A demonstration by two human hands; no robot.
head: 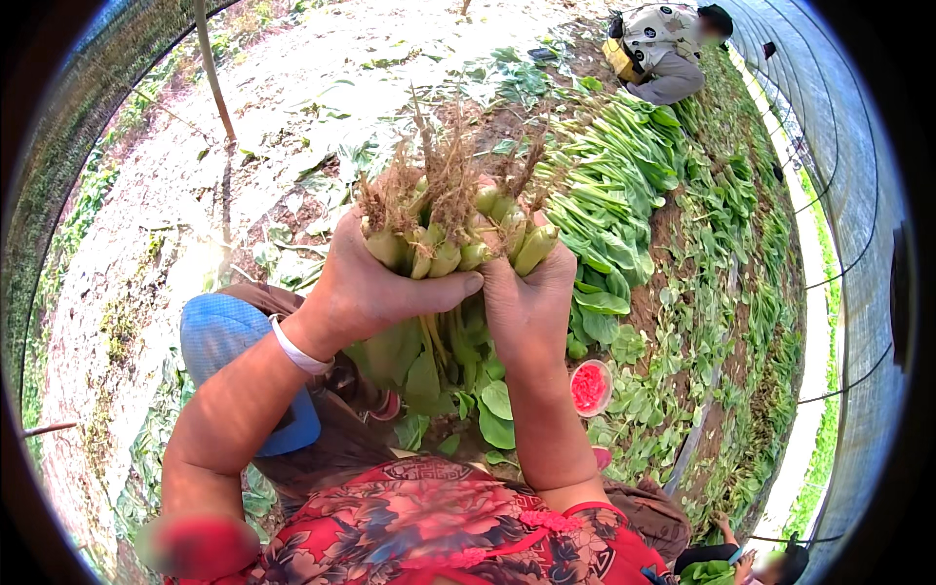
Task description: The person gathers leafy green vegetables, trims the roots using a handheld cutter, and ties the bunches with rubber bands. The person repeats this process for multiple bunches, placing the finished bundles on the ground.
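A thick bunch of leafy greens (447, 256) is held upside down between my two hands, in front of my chest. Its pale stalk bases and brown soil-flecked roots (442, 190) point away from me, while broad green leaves (439, 373) hang below toward the ground. My left hand (380, 281) wraps the left side of the bunch, thumb lying across the stalks. On the right side my right hand (530, 296) grips the stalks, its thumb close to the left thumb's tip. The far fingers of both hands are mostly hidden behind the stalks.
Pulled greens (614, 190) lie in a row ahead to the right. A round tub (587, 387) holds small red pieces beside my right forearm. One person (662, 51) crouches at upper right, another (779, 567) at lower right. A thin pole (213, 80) stands left; plastic sheeting (866, 241) curves along the right.
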